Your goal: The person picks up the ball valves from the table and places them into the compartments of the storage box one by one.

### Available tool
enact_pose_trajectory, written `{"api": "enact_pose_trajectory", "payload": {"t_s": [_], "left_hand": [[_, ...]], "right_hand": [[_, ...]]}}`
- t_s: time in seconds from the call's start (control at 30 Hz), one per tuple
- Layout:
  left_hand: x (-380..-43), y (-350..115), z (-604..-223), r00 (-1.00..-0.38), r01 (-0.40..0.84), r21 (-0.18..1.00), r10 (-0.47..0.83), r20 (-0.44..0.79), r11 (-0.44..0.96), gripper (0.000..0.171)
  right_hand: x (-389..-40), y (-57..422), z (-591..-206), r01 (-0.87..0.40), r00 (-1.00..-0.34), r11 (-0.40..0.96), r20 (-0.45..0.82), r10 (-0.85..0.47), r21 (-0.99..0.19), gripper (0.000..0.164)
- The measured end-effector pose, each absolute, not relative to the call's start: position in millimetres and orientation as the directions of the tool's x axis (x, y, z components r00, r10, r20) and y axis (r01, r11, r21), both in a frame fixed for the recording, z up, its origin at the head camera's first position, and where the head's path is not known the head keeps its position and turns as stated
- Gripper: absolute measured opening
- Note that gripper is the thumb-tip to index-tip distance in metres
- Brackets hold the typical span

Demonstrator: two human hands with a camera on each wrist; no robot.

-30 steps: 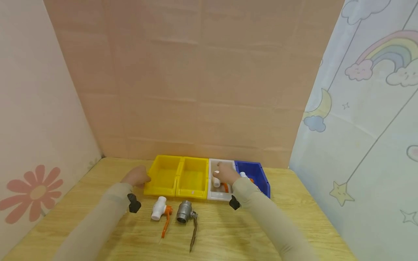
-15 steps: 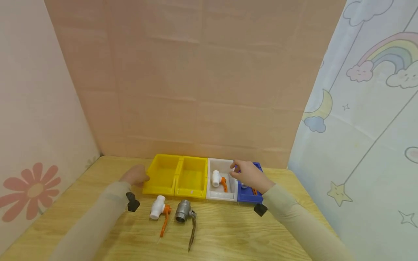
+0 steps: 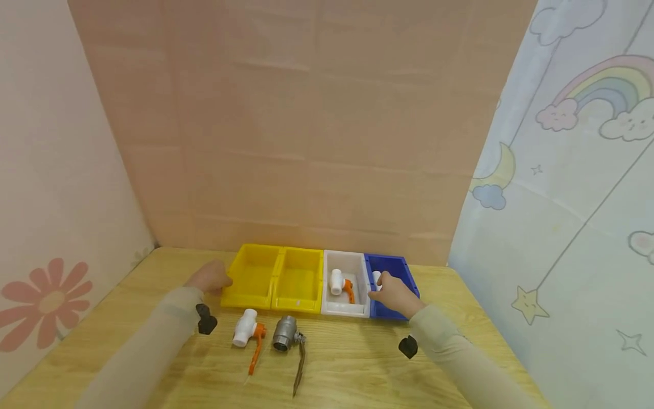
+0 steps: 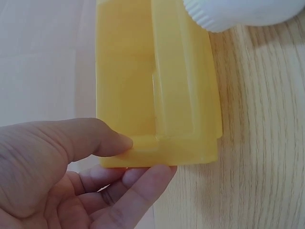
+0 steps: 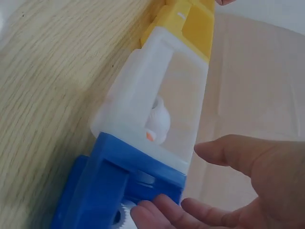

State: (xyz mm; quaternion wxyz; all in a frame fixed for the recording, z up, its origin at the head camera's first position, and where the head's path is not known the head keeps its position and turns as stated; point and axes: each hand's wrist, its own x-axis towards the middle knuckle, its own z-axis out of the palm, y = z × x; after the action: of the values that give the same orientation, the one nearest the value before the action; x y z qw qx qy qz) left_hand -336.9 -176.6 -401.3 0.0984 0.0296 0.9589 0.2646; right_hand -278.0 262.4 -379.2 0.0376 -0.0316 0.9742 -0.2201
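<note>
My left hand (image 3: 209, 276) grips the left rim of the outer yellow bin (image 4: 186, 95), thumb on the inside and fingers outside. Over the blue bin (image 3: 390, 263) is my right hand (image 3: 398, 295). Its thumb and fingers stand apart in the right wrist view, with the fingertips (image 5: 147, 214) beside a white valve (image 5: 126, 217) that is mostly hidden in that bin. A white plastic ball valve with an orange handle (image 3: 337, 282) lies in the white bin (image 3: 346, 311). On the table, a similar white ball valve (image 3: 246, 328) lies left of a metal ball valve (image 3: 285, 334).
A second yellow bin (image 3: 300, 278) stands between the outer yellow bin and the white one, all in a row. Behind them rises a brown paper-like backdrop (image 3: 306, 142). The wooden table (image 3: 357, 363) extends in front, with patterned side walls.
My right hand has moved right, from the valve in the white bin to over the blue bin, leaving that valve uncovered. My left hand keeps its grip on the yellow bin.
</note>
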Motion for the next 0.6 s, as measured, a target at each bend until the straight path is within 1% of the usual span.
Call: {"api": "enact_pose_trajectory", "payload": {"t_s": [0.17,0.27,0.6], "left_hand": [[-335.6,-176.9,-401.9,-0.980,0.010,0.510,0.109,-0.166,0.860,0.014],[-335.0,-176.5,-401.8,-0.980,0.003,0.512,0.106,-0.171,0.859,0.013],[-331.4,-176.2,-396.7,-0.978,0.006,0.516,0.112,-0.174,0.856,0.015]], "right_hand": [[-284.3,261.0,-390.8,-0.002,-0.992,0.899,-0.116,-0.058,-0.438,0.031],[-287.4,260.3,-394.7,0.003,-0.991,0.902,-0.123,-0.055,-0.431,0.027],[-302.6,256.3,-397.7,0.032,-0.987,0.915,-0.159,-0.036,-0.403,0.026]]}}
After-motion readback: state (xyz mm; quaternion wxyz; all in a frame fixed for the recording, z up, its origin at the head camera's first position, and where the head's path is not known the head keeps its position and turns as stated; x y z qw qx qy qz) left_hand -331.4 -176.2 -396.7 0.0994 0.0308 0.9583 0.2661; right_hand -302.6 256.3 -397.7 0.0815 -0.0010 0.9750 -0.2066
